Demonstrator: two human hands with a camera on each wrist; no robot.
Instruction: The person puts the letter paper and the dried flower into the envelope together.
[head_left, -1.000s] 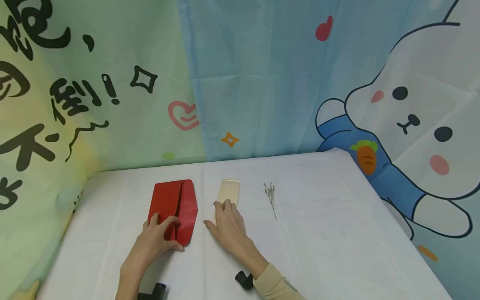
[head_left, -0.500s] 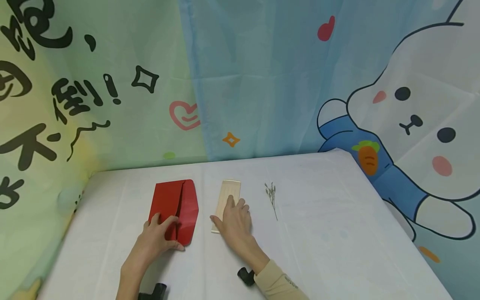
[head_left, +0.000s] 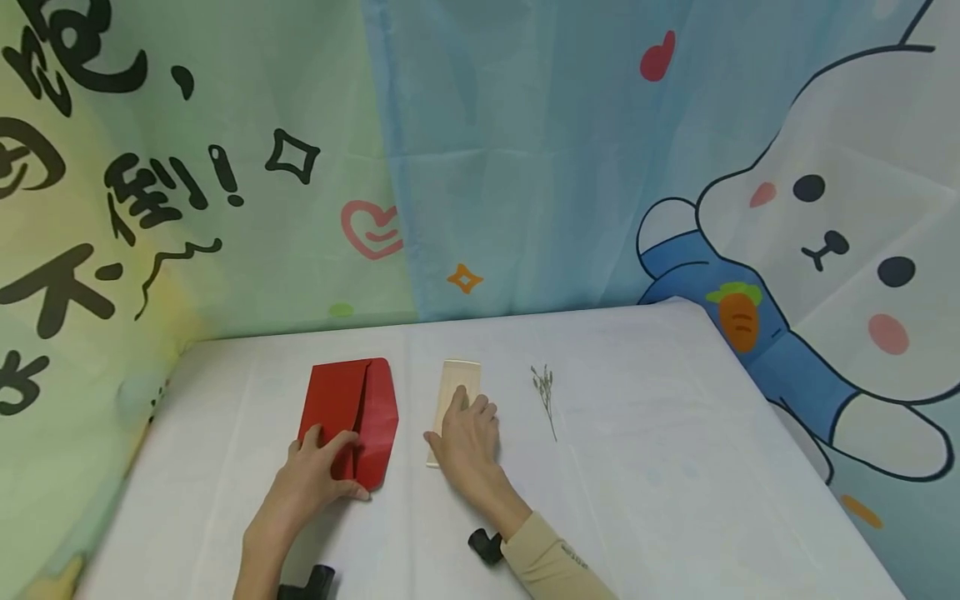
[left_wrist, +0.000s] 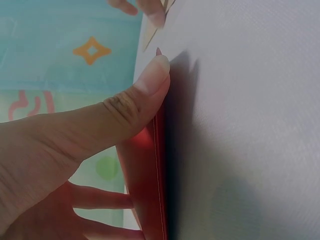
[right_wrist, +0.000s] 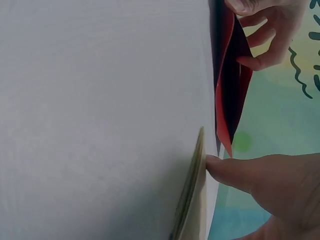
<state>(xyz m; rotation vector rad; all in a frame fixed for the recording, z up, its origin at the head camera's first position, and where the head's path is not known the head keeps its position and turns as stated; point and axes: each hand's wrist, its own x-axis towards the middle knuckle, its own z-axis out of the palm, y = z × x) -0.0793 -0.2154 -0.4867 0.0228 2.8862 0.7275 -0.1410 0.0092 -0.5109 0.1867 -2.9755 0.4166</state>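
In the head view, my left hand [head_left: 315,471] holds the red envelope [head_left: 333,400] near its lower end. The thumb lies along the near edge, seen closely in the left wrist view, and the fingers are on the upper side. The right wrist view shows the envelope's mouth [right_wrist: 235,85] gaping. To its right, my right hand [head_left: 471,442] spans the beige folded paper [head_left: 453,375], thumb at the left edge and fingers over the top. Several thin layers of this paper [right_wrist: 192,200] show edge-on in the right wrist view. Its underside is hidden.
A small dried flower sprig [head_left: 543,396] lies on the white tablecloth [head_left: 660,467], right of the folded paper. Behind the table hangs a printed curtain [head_left: 517,167]. Black wrist-camera parts [head_left: 486,546] show near each wrist.
My right hand has moved slightly right and toward me over the folded paper, baring its lower left corner. The left hand and the envelope stay in place.
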